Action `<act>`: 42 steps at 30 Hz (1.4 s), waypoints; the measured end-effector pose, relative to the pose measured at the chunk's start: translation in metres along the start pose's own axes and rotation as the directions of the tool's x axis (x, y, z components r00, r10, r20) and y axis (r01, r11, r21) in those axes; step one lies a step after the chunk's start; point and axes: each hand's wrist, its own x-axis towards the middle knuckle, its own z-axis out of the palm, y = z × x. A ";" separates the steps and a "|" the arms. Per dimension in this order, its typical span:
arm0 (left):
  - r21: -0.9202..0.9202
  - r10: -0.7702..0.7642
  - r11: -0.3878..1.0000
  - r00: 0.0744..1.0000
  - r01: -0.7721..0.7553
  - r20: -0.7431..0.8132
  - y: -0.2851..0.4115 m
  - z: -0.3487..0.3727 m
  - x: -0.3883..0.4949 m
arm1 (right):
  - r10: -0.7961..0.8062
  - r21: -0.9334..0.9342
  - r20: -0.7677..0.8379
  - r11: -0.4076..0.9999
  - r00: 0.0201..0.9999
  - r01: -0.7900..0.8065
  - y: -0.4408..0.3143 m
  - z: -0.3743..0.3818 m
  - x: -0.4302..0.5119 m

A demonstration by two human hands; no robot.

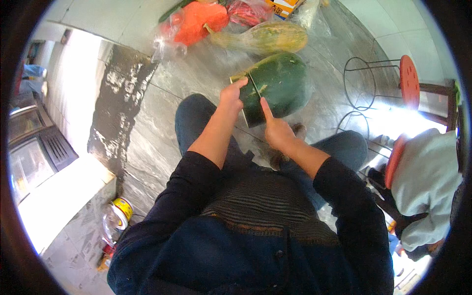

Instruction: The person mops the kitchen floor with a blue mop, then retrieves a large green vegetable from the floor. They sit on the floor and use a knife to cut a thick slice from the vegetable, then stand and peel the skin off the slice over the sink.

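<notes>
A large dark green winter melon (285, 83) lies on the grey tiled floor between my knees, its pale cut end facing left. My left hand (232, 95) grips the melon near that cut end, thumb on top. From the right, my right hand (279, 132) holds a knife with the index finger stretched along its spine. The thin blade (254, 84) stands across the melon a short way in from the cut end, and appears to be in the rind. How deep it reaches is hidden, and the handle is covered by my fingers.
Just beyond the melon lies a long yellow-green pumpkin (267, 38). Behind it are a red plastic bag (201, 22) and other bags. Wire-legged stools with red seats (409, 82) stand at right, near a person's grey clothing (424, 177). A bucket (121, 212) sits at lower left.
</notes>
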 end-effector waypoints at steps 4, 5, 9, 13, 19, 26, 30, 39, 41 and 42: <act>0.031 -0.038 0.999 0.998 0.037 0.042 -0.001 -0.003 0.006 | 0.149 0.049 -0.042 0.988 0.988 -0.147 0.012 0.015 0.000; 0.029 -0.039 0.999 0.998 0.038 0.055 -0.003 -0.004 0.007 | 0.173 0.075 -0.074 0.983 0.982 -0.167 0.014 0.019 -0.001; 0.028 -0.001 1.000 0.998 -0.001 0.061 -0.006 -0.012 0.005 | 0.223 0.135 -0.126 0.969 0.967 -0.206 0.021 0.034 -0.004; 0.596 0.325 0.772 0.943 -0.221 -0.071 -0.031 -0.026 -0.029 | 0.248 0.148 -0.103 0.961 0.963 -0.232 0.031 0.039 -0.007; 0.518 0.264 0.758 0.913 -0.396 0.312 -0.074 -0.034 -0.072 | 0.114 0.014 -0.142 0.993 0.983 -0.113 0.033 0.010 -0.010; 0.297 0.345 0.878 0.927 -0.374 0.148 -0.087 -0.020 -0.073 | 0.124 -0.118 -0.071 0.984 0.990 -0.132 0.026 -0.019 -0.013; 0.408 0.290 0.867 0.956 -0.285 0.050 -0.088 -0.019 -0.075 | 0.048 -0.205 -0.002 0.978 0.999 -0.047 0.030 -0.028 -0.028; 0.404 0.286 0.881 0.958 -0.247 -0.036 -0.074 -0.020 -0.063 | 0.148 -0.262 0.197 0.961 0.969 -0.094 0.054 0.007 -0.016; 0.441 0.302 0.868 0.948 -0.229 -0.103 -0.065 -0.020 -0.059 | 0.181 -0.088 0.064 0.981 0.981 -0.175 0.052 0.019 -0.004; 0.401 0.322 0.876 0.944 -0.267 -0.076 -0.061 -0.020 -0.058 | 0.227 0.025 0.008 0.973 0.974 -0.228 0.050 0.026 -0.001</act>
